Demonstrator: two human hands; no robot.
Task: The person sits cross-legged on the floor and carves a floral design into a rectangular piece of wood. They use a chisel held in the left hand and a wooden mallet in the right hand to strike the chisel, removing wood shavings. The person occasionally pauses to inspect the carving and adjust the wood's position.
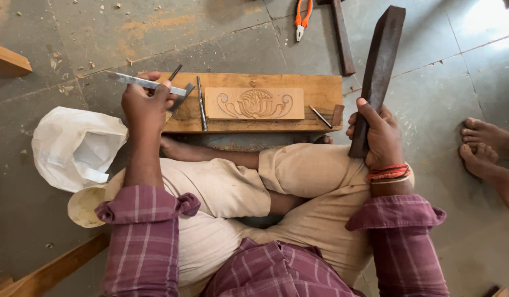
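- Left hand (147,104), upper left of centre: fingers clenched around a chisel (147,83), a flat grey metal blade held nearly level, its tip pointing toward the frame's left edge.
- Right hand (380,135), right of centre: wrapped around the lower end of a mallet (378,66), a long dark wooden bar tilted up toward the upper right.
- Panel (254,103), centre top: pale rectangular wood carved with a lotus flanked by scrolls (relief shallow, edges crisp).
- The panel lies on a board (326,88), darker and wider, flat on the floor.
- Two thin tools (201,104) lie on the board just left of the panel; another lies at its right.
- Pliers (303,16) with orange handles lie at the top edge.
- White bag (73,146) at left.
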